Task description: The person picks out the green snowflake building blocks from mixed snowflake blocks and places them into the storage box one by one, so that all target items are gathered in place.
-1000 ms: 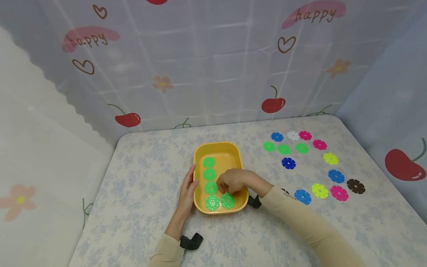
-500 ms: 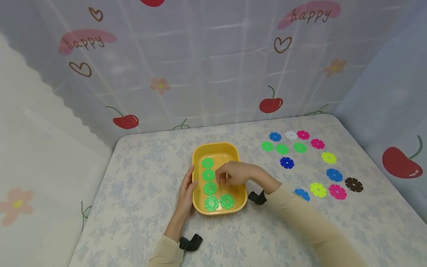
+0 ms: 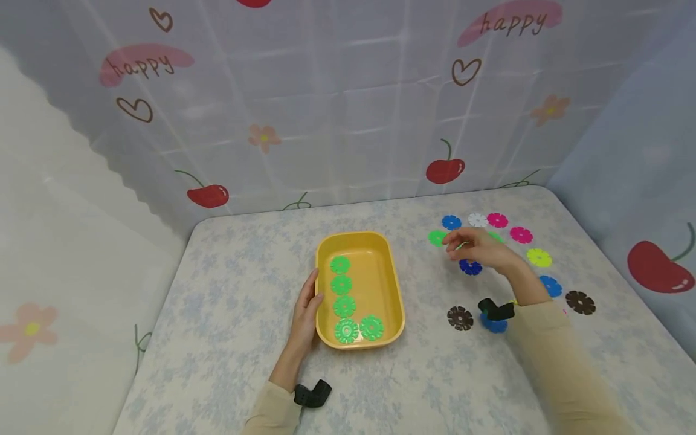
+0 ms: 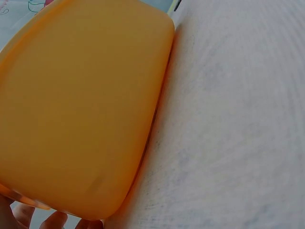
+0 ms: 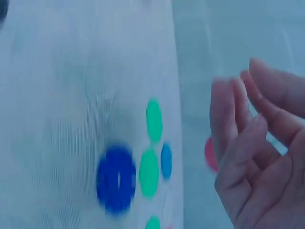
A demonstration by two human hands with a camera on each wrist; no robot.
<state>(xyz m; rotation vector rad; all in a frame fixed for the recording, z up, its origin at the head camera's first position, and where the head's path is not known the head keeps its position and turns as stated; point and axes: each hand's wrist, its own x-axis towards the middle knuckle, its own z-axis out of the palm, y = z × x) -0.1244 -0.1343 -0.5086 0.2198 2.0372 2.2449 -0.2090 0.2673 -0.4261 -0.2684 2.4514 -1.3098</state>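
My left hand (image 3: 304, 317) grips the left wall of a yellow plastic tray (image 3: 399, 290), its thumb at the rim. In the left wrist view, fingertips (image 4: 55, 220) show at the near edge of the tray (image 4: 86, 100). Inside lie several green notched discs, including one green disc (image 3: 341, 284) in a column on the left and another green disc (image 3: 372, 327) at the lower right. Over the loose discs on the right hovers my right hand (image 3: 481, 249), fingers loosely bent and holding nothing. Nearest to it are a green disc (image 3: 437, 237) and a dark blue disc (image 3: 470, 267).
More notched discs lie scattered at the right of the table: a white disc (image 3: 478, 220), a pink disc (image 3: 521, 235), a yellow disc (image 3: 539, 257), brown disc (image 3: 460, 318) and others. My right arm covers some. A printed curtain (image 3: 348, 121) closes off the back.
My right hand has left the tray and moved right, over the loose discs. The green discs inside have stayed put. My left hand keeps its place at the tray.
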